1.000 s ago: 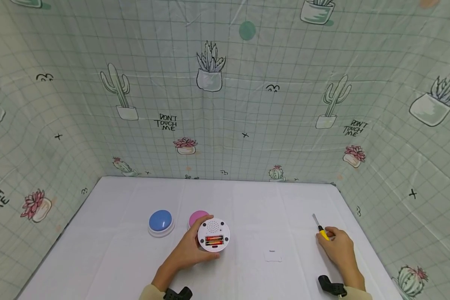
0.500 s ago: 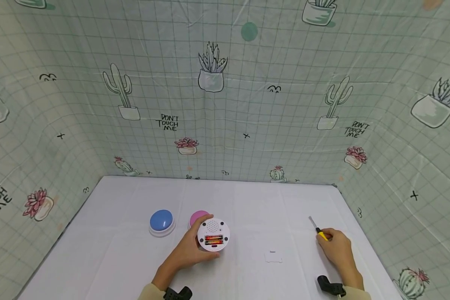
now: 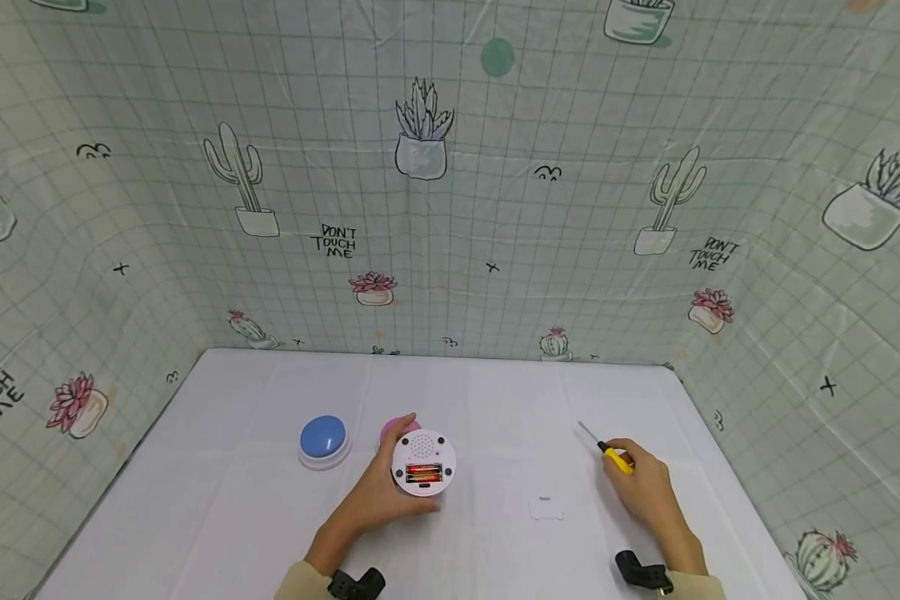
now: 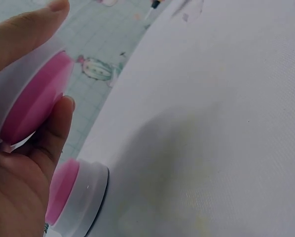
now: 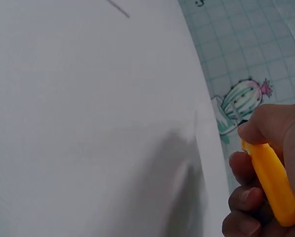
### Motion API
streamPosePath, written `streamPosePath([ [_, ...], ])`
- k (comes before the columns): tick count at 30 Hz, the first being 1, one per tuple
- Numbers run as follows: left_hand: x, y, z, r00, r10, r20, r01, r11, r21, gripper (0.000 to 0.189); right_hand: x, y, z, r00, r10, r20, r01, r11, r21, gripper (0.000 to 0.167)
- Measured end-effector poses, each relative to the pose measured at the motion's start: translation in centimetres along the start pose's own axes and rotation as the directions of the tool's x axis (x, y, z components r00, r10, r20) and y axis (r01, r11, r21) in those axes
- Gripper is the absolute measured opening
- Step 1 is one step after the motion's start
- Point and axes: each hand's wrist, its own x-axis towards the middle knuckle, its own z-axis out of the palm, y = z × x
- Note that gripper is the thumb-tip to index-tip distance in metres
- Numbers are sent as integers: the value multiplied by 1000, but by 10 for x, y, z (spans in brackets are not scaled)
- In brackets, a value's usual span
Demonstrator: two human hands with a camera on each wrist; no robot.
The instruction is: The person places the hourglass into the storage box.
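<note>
Pink-topped button (image 3: 422, 454) held base-outward in the left hand (image 3: 378, 497); screwdriver (image 3: 615, 458) in the right (image 3: 645, 487)

Head view: button just below centre of frame, above the table (image 3: 502, 400), its round white base turned to the camera. Two batteries (image 3: 423, 473) seated in the uncovered compartment. Left forearm enters at the bottom, left of centre, and slants up to the right; hand spread in a C around the left side of the base, one digit along the upper edge, another below the lower edge. Left fingers grasping the button; left wrist view shows its pink dome between the digits, upper left of frame.

Right forearm enters at lower right, leaning up to the left. Right fingers wrapped round the yellow handle; shaft angled to the upper left, tip apart from the button. Right wrist view: thumb laid along the handle near its front end, other fingers curled beneath.

Surroundings: second pink button (image 4: 83, 195) on the table, partly hidden behind the left hand in the head view; blue button (image 3: 323, 437) left of it, dome up. Thin white cover (image 3: 546, 509) lies flat between the hands, lower right of centre.
</note>
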Motion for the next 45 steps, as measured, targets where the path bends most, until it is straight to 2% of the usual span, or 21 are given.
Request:
streamPosePath([
  [4, 0, -1, 1, 1000, 7, -19, -7, 1000, -5, 131, -2, -16, 3, 999, -39, 6, 39, 999, 11, 28],
  [11, 1, 2, 1, 999, 23, -28, -23, 999, -23, 132, -6, -44, 5, 989, -146, 27, 145, 989, 18, 28],
  [17, 4, 2, -1, 999, 28, -23, -28, 1000, 4, 126, -6, -63, 5, 961, -271, 47, 270, 962, 23, 21],
  [22, 5, 2, -2, 999, 46, 3, -46, 998, 31, 109, -9, -79, 5, 940, -318, 120, 311, 948, 74, 18],
  [26, 5, 2, -2, 999, 49, 16, -49, 999, 21, 105, -13, -93, 4, 907, -372, 199, 349, 927, 141, 19],
  [31, 4, 1, -1, 998, 57, 22, -58, 998, 34, 104, -19, -108, 4, 851, -448, 274, 404, 892, 202, 21],
  [37, 2, 2, -1, 997, 67, 45, -70, 996, 55, 104, -25, -124, 7, 794, -537, 285, 470, 839, 274, 19],
  [40, 1, 1, 0, 996, 71, 51, -75, 995, 72, 105, -27, -130, 9, 775, -566, 282, 494, 820, 288, 14],
  [45, 1, 2, 1, 996, 61, 59, -65, 996, 62, 104, -30, -137, 13, 752, -579, 316, 501, 813, 298, 11],
])
